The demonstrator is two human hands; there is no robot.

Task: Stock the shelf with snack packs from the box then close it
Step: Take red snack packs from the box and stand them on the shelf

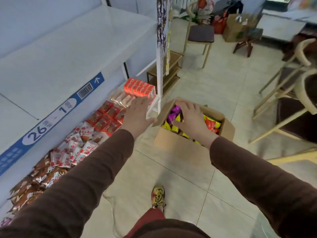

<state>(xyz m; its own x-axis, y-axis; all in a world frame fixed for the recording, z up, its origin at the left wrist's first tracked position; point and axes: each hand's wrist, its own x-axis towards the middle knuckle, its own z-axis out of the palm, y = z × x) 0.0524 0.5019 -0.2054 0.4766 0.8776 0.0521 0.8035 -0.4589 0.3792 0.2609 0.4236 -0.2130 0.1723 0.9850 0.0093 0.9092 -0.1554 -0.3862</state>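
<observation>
Right hand [190, 117] reaches into the box [173, 141], fingers curling onto snack packs [174, 114]; left hand [137, 114] spread, empty. Next: lift them leftward to the shelf [109, 117].

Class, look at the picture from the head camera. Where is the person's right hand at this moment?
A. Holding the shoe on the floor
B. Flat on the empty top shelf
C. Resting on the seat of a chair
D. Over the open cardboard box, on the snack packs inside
D: the right hand reaches into the open cardboard box, its fingers on the purple snack packs.
</observation>
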